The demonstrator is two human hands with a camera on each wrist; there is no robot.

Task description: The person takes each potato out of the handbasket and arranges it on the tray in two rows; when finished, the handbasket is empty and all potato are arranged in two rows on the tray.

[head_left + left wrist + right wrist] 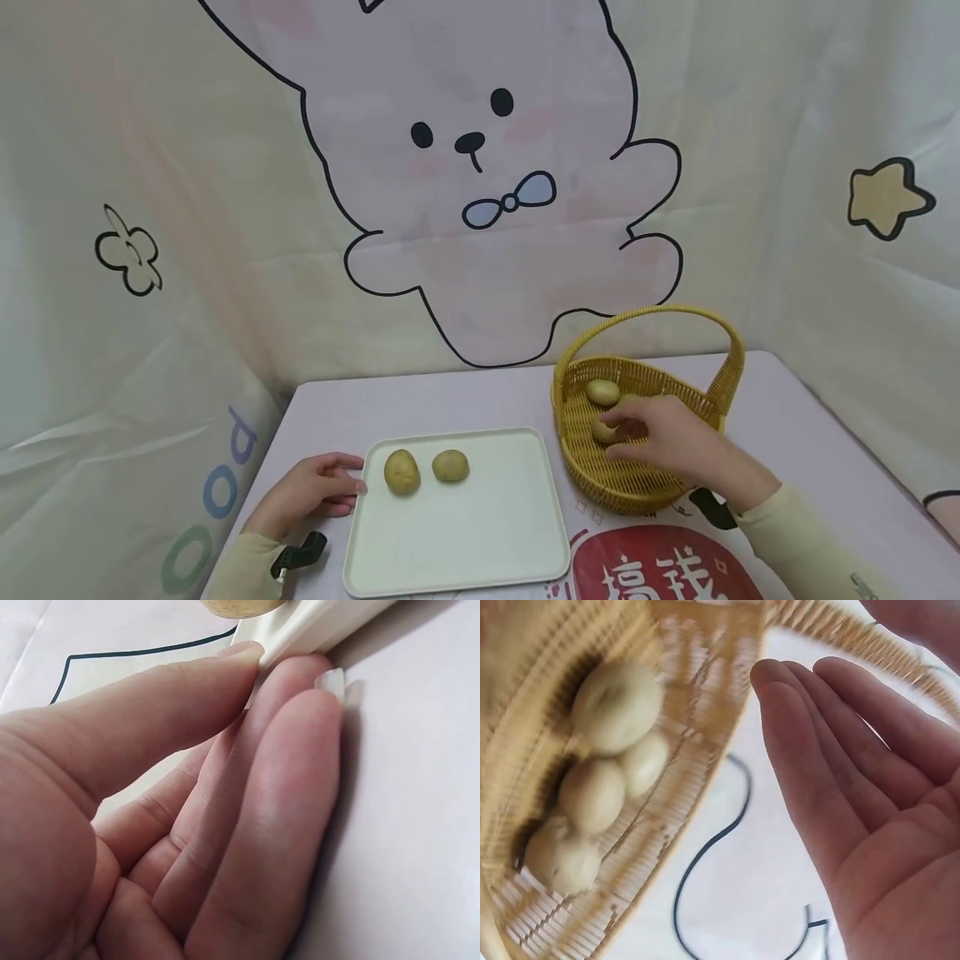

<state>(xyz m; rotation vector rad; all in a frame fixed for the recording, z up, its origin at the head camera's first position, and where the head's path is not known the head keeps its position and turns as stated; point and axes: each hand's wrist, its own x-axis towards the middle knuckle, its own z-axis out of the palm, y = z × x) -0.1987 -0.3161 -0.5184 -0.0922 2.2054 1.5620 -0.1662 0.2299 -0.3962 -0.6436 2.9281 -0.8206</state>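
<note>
My left hand (311, 490) is at the left rim of a white rectangular tray (457, 542). In the left wrist view, its thumb and fingertips pinch the tray's edge (300, 634). Two potatoes, one rounder (402, 472) and one flatter (451, 466), lie near the tray's far left corner. Over the yellow wicker basket (600, 487) hovers my right hand (667, 437), holding nothing. The right wrist view shows its fingers nearly straight, apart from several potatoes inside, among them a large one (619, 706). From the head view, the hand partly hides these potatoes.
The basket's tall arched handle (660, 309) rises above it at the table's back right. A red printed patch with white characters (660, 567) marks the tabletop (420, 407) in front. Pale curtains with cartoon drawings hang behind and at both sides.
</note>
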